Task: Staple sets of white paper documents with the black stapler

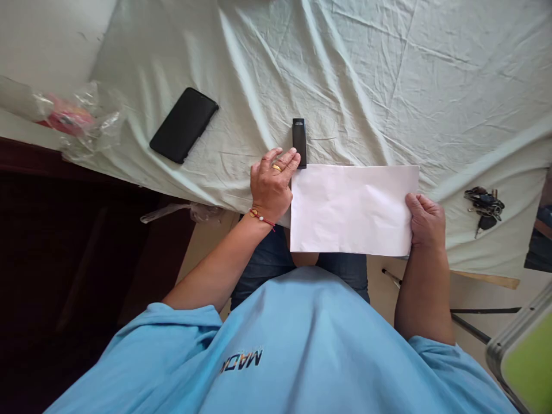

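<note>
A white sheet of paper (351, 210), perhaps several layers, extends over the table's near edge above my lap. My right hand (426, 221) pinches its right edge, thumb on top. At the paper's upper left corner lies a slim black stapler (299, 138), its near end meeting that corner. My left hand (272, 181), with a ring and a red bracelet, has its fingertips on the stapler's near end. The left thumb is hidden, so its grip underneath does not show.
A black phone (183, 125) lies on the pale tablecloth (366, 69) to the left. Beyond it is a crumpled clear plastic bag (86, 118) with something pink inside. A bunch of keys (485, 207) rests at the right. A green-topped, metal-rimmed piece (528, 356) stands at lower right.
</note>
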Demonstrator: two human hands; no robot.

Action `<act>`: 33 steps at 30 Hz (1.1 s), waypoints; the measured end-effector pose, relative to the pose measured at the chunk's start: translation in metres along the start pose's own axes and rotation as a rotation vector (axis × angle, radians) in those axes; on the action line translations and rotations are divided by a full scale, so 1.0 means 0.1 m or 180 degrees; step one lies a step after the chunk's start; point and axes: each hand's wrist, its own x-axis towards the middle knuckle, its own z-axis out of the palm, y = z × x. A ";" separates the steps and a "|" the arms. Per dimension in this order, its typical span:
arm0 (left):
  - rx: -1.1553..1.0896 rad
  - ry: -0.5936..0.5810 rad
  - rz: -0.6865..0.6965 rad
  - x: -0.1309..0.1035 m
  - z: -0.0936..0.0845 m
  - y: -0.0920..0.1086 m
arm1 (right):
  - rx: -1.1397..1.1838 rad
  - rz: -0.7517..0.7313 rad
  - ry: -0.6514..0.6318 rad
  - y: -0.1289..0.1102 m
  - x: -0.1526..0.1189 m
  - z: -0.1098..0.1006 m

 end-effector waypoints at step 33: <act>-0.1052 -0.0581 -0.0916 -0.13 -0.44 0.22 | -0.0219 -0.0802 -0.0013 0.16 0.03 0.20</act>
